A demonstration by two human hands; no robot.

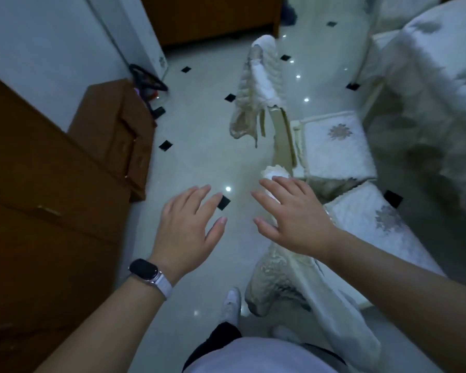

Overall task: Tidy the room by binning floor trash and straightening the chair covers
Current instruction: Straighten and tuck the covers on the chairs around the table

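Two white chairs stand in a row along a table on the right. The near chair's back carries a cream lace cover (275, 281); its cushioned seat (366, 219) bears a grey flower. My right hand (293, 214) hovers open, fingers spread, over the top of that back, whether touching I cannot tell. My left hand (189, 224), with a watch on the wrist, is open above the floor, holding nothing. The far chair's cover (256, 92) sits crooked, with one side hanging loose below the backrest top. No floor trash is plainly visible.
A brown wooden cabinet (38, 197) and a brown box (113, 125) line the left. A black cord (145, 79) lies by the white door. The white-clothed table (441, 84) fills the right. The glossy tiled floor (194, 146) runs between them. My shoe (232, 302) shows below.
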